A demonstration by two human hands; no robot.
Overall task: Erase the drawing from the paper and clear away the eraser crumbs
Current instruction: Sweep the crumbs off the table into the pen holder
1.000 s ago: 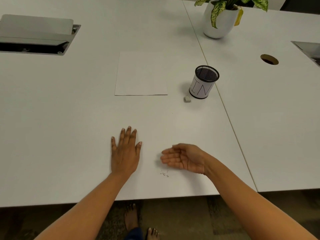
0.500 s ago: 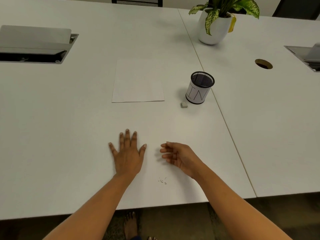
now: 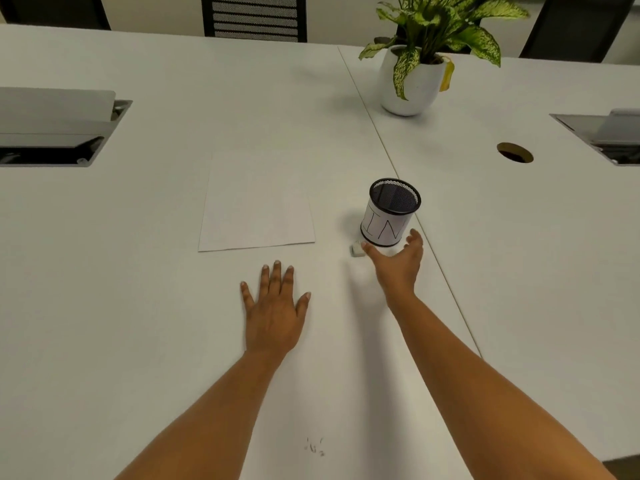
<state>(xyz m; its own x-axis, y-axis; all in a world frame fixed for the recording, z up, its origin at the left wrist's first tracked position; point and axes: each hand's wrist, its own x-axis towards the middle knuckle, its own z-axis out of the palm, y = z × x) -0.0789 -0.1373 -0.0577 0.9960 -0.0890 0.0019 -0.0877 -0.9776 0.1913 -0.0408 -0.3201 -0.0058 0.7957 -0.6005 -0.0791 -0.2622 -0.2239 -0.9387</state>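
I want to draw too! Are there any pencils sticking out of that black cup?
No, the black mesh cup stands upright beside the eraser with nothing sticking out above its rim.

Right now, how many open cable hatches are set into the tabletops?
2. One cable hatch sits at the left edge, beyond the paper; the other hatch is at the right edge, past the round grommet hole. Both are cropped; others may lie out of view.

We read "IN" in black capitals on the white band of the mesh cup [image 3: 390, 213]; nothing else legible.
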